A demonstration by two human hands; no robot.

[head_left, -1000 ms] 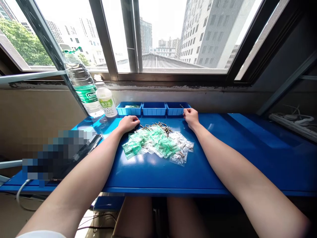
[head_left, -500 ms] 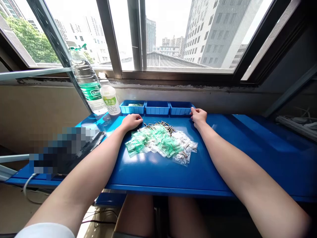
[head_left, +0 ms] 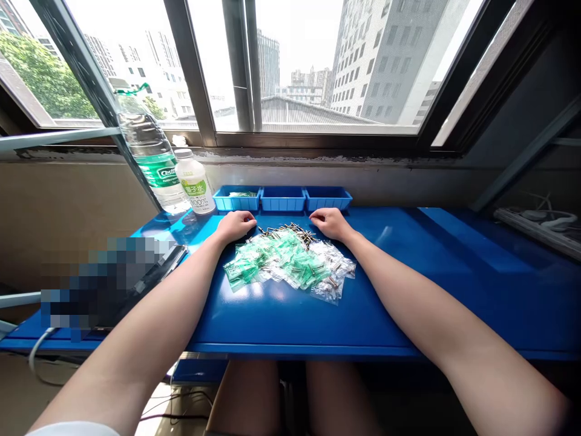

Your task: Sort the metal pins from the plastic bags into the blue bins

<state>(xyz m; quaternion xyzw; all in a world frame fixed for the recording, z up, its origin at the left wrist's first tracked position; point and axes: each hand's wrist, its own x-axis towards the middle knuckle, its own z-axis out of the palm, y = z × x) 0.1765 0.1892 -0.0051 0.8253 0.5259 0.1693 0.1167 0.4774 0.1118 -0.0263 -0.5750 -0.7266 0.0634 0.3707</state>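
Observation:
My left hand (head_left: 236, 226) rests on the blue table with its fingers curled in, left of a loose heap of small dark metal pins (head_left: 302, 232). Its palm side is hidden, so I cannot see whether it holds anything. My right hand (head_left: 332, 223) is at the heap's right edge, fingers bent and closed; any small thing inside is out of sight. In front of the pins lie many small green plastic bags (head_left: 290, 257) and clear plastic bags (head_left: 334, 266), some with metal parts inside. Behind stand a left blue bin (head_left: 222, 200) containing green-white packets, a middle bin (head_left: 284, 204) and a right bin (head_left: 327, 203).
A large water bottle (head_left: 157, 166) and a white drink bottle (head_left: 196, 184) stand left of the bins. A blurred dark object (head_left: 122, 290) lies at the table's left. Behind is a window ledge (head_left: 318, 158); at far right is a shelf with white cables (head_left: 551, 219).
My right hand has left the right bin's front corner and moved left and slightly down to the pins. My left hand stays beside the heap. The view has shifted slightly.

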